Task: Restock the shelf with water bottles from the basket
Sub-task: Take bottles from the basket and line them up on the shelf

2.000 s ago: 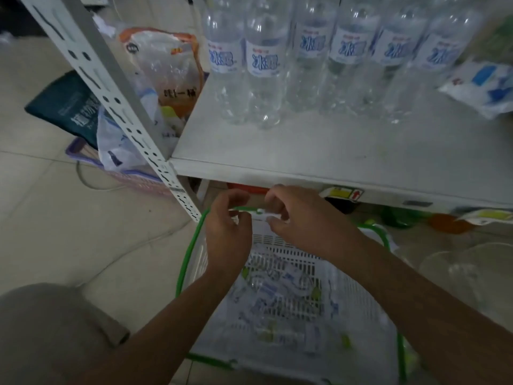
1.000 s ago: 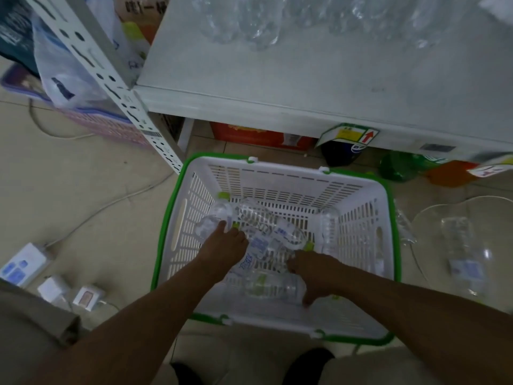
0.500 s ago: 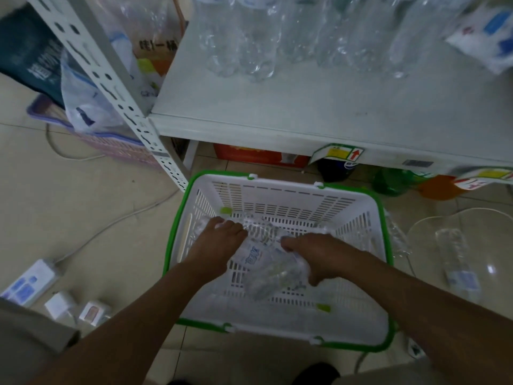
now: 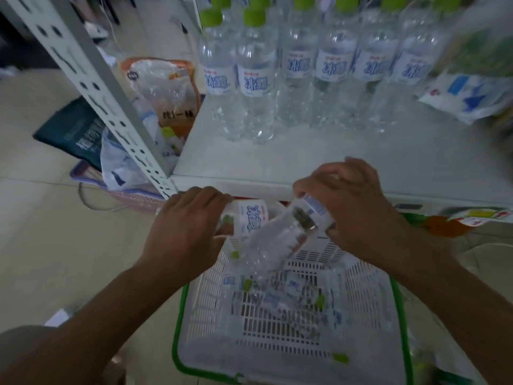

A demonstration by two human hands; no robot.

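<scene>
My left hand [image 4: 186,232] grips a clear water bottle [image 4: 248,220] with a white and blue label, just below the shelf's front edge. My right hand [image 4: 358,209] holds a second water bottle [image 4: 283,240], tilted with its base pointing down toward the basket. Both are lifted above the white basket with a green rim [image 4: 399,315], where several more bottles [image 4: 280,295] lie. On the white shelf [image 4: 319,157] stands a row of several green-capped bottles [image 4: 255,79] at the back.
A perforated white shelf upright [image 4: 111,101] slants down at the left. Behind it are plastic bags in a pink basket [image 4: 133,195] and a dark bag [image 4: 72,129] on the tiled floor. A blue and white packet [image 4: 466,95] lies on the shelf's right side.
Both hands reached into the basket, each closed on a bottle, and have risen with them to the shelf's front edge. The view has tilted up toward the shelf.
</scene>
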